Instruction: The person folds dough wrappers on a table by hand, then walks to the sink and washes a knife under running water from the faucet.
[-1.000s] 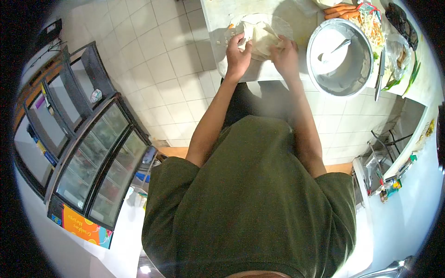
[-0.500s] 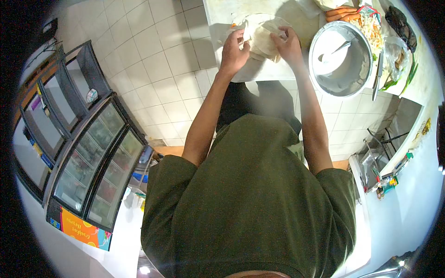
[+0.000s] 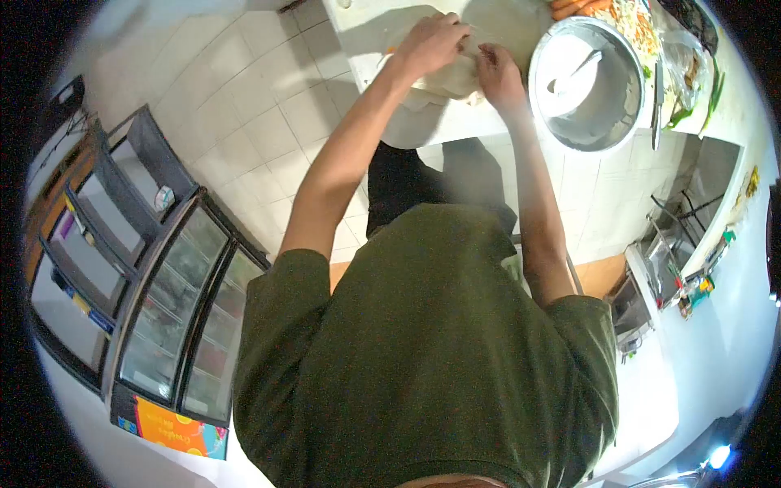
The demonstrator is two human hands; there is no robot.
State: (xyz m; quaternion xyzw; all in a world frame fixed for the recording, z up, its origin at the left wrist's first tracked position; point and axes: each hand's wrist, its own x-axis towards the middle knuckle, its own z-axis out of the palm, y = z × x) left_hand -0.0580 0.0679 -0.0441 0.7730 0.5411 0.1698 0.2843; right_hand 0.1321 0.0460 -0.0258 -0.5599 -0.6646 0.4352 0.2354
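Observation:
A thin, pale round sheet [image 3: 449, 80], like a wrapper, lies on the white worktop near its front edge. My left hand [image 3: 437, 44] reaches over its far side, fingers pinched together at the sheet. On the right side, my right hand [image 3: 499, 75] has curled fingers closed on the sheet's edge, just short of my left fingertips. Part of the sheet is hidden under my left hand and wrist. A small orange bit [image 3: 390, 50] is at the sheet's left.
Right of my right hand stands a large metal bowl [image 3: 625, 104] with white contents and a spoon [image 3: 587, 62]. Beyond it are carrots [image 3: 579, 8], shredded vegetables [image 3: 634, 31], a knife [image 3: 657, 106], a plastic bag [image 3: 685, 69] and green onions [image 3: 714, 96]. A glass-door fridge [image 3: 175, 305] stands left.
My left hand has moved up and right, over the sheet and closer to my right hand. The fingers of both hands have drawn together. The view has shifted slightly.

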